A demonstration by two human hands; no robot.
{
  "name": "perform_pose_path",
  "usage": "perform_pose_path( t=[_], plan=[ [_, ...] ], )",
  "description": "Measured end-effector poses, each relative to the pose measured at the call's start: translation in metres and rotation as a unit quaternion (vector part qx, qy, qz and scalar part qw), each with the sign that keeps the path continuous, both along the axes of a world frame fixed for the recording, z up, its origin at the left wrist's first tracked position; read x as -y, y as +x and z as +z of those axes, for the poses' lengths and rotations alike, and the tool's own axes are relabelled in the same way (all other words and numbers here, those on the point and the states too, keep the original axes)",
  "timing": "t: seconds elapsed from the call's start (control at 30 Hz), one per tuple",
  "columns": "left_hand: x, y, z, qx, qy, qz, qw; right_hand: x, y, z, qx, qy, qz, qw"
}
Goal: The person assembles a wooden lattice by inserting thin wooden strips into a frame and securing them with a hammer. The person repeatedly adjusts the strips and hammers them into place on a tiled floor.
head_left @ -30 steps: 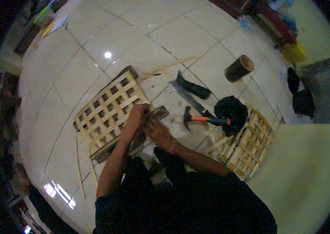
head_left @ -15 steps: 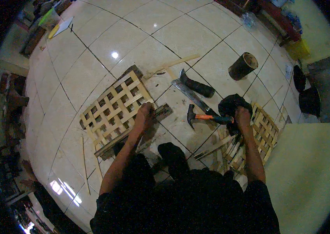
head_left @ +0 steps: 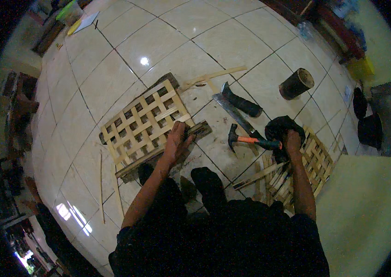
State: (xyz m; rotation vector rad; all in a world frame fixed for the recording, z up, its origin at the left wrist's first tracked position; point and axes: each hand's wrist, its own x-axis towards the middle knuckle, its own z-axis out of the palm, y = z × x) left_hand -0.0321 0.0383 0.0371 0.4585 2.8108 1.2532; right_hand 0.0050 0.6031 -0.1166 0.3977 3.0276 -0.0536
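My left hand [head_left: 175,144] is at the near right corner of a woven bamboo-strip panel [head_left: 145,121], fingers over its edge and the dark wooden bar [head_left: 202,129] along it. The panel lies tilted on wooden pieces, its open lattice facing up. My right hand [head_left: 291,142] dips into a crumpled black bag [head_left: 278,127]; its fingertips are hidden inside. Beside the bag lies a hammer [head_left: 246,139] with an orange and black handle. Behind it are a machete [head_left: 233,112] and a curved blade with a dark, wrapped handle [head_left: 245,105].
A second woven panel [head_left: 318,159] lies to the right, with loose bamboo strips [head_left: 276,182] beside it. A dark cylinder [head_left: 296,84] stands farther back. Thin strips [head_left: 101,189] lie at left. Another person's dark sleeve [head_left: 54,235] shows at the lower left.
The view has shifted slightly, so the scene sits a little farther right. My left hand's fingers have spread over the panel's edge and bar. My right hand stays at the black bag.
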Motion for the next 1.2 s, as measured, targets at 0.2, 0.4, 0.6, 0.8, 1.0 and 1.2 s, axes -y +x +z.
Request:
perform_pose_path(
  t=[0.2,0.4,0.6,0.8,1.0,1.2],
  plan=[
    [-0.008,-0.003,-0.002,0.002,0.116,-0.017,0.993,0.029,0.012,0.061,-0.039,0.034,0.023,0.998],
    [-0.003,-0.004,-0.001,-0.062,0.031,-0.016,0.997,0.13,0.023,0.164,-0.172,-0.074,0.017,0.982],
    [-0.003,-0.01,-0.028,-0.063,0.033,-0.014,0.997,0.3,-0.013,0.2,-0.128,-0.337,0.142,0.922],
    [-0.003,-0.012,-0.017,-0.031,0.074,-0.005,0.997,0.376,-0.05,0.197,-0.127,-0.402,0.276,0.864],
    [-0.002,-0.009,-0.017,-0.024,0.061,0.0,0.998,0.383,-0.054,0.165,-0.108,-0.417,0.295,0.853],
    [-0.003,-0.01,-0.021,-0.039,0.055,0.001,0.998,0.383,-0.053,0.144,-0.214,-0.425,0.328,0.816]
  ],
)
